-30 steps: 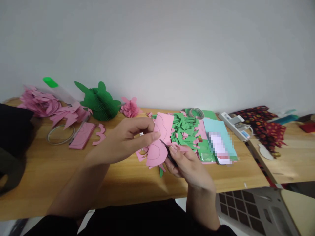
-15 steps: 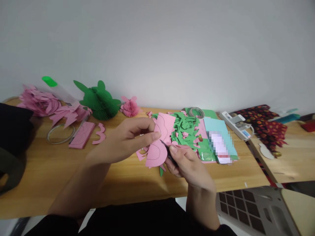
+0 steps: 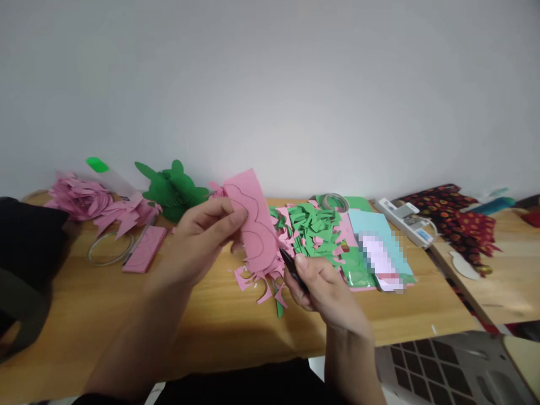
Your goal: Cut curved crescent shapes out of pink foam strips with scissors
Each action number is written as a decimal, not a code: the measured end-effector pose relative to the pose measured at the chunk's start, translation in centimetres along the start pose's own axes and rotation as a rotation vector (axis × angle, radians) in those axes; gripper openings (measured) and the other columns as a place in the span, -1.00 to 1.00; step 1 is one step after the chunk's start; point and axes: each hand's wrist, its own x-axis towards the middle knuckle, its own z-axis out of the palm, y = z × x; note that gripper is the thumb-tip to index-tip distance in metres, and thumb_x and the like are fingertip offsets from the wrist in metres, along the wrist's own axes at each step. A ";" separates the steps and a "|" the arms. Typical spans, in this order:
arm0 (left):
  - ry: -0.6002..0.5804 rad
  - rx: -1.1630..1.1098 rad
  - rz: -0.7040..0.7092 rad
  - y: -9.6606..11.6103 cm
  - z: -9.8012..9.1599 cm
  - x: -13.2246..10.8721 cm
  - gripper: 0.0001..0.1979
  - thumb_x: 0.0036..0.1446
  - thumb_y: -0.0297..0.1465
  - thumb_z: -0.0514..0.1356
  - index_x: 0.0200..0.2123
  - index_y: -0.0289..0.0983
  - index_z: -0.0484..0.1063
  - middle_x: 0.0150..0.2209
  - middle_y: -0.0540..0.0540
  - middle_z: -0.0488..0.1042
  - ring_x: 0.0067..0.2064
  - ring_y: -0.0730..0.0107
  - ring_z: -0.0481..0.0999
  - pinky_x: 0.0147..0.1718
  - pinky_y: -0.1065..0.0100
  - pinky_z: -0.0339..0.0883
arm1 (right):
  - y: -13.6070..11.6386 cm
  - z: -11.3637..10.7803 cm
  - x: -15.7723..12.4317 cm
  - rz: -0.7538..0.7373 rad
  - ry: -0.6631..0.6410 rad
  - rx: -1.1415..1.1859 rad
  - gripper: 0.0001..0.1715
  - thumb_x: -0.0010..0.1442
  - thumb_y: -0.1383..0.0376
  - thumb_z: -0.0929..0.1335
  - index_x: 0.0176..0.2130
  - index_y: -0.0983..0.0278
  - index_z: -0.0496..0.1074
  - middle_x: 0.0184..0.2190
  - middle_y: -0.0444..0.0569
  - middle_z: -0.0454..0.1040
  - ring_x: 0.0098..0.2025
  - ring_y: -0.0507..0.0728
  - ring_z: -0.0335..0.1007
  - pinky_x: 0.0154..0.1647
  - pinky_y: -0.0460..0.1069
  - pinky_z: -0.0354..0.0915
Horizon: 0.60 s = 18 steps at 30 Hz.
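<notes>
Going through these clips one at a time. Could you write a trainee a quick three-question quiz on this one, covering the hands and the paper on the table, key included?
1. True or false: the left hand holds pink paper marked with drawn outlines.
2. What does the right hand hold?
3. In this view, the green scraps lie: A) left of the green folded figure; B) right of it; C) on top of it.

Key: 1. True. 2. A dark tool, partly hidden by the fingers. 3. B.
</notes>
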 end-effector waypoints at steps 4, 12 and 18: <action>0.006 -0.199 -0.168 0.0 0.7 0.2 -0.76 -0.10 -0.33 0.38 -0.59 -0.29 0.39 -0.69 0.07 0.43 -0.69 0.58 0.34 -0.70 0.53 0.19 | 0.1 0.3 0.5 -0.024 -0.005 0.009 -0.35 0.29 -0.09 0.17 -0.64 0.26 0.17 -0.76 -0.29 0.01 -0.72 -0.10 -0.18 -0.74 -0.11 -0.19; -0.050 -0.182 -0.264 -0.4 1.6 -0.2 -0.79 -0.14 -0.39 0.39 -0.59 -0.33 0.42 -0.68 0.04 0.47 -0.67 0.55 0.39 -0.68 0.51 0.25 | 0.5 0.7 0.8 -0.085 0.022 0.129 -0.38 0.28 -0.12 0.15 -0.57 0.25 0.20 -0.73 -0.31 -0.05 -0.72 -0.09 -0.25 -0.76 -0.13 -0.20; -0.115 -0.138 -0.271 -0.6 1.8 -0.7 -0.84 -0.07 -0.41 0.35 -0.58 -0.32 0.46 -0.66 0.01 0.49 -0.66 0.52 0.41 -0.65 0.49 0.28 | 0.5 0.6 0.7 -0.136 0.019 0.133 -0.38 0.31 -0.07 0.16 -0.59 0.27 0.20 -0.73 -0.31 -0.04 -0.72 -0.10 -0.25 -0.75 -0.14 -0.20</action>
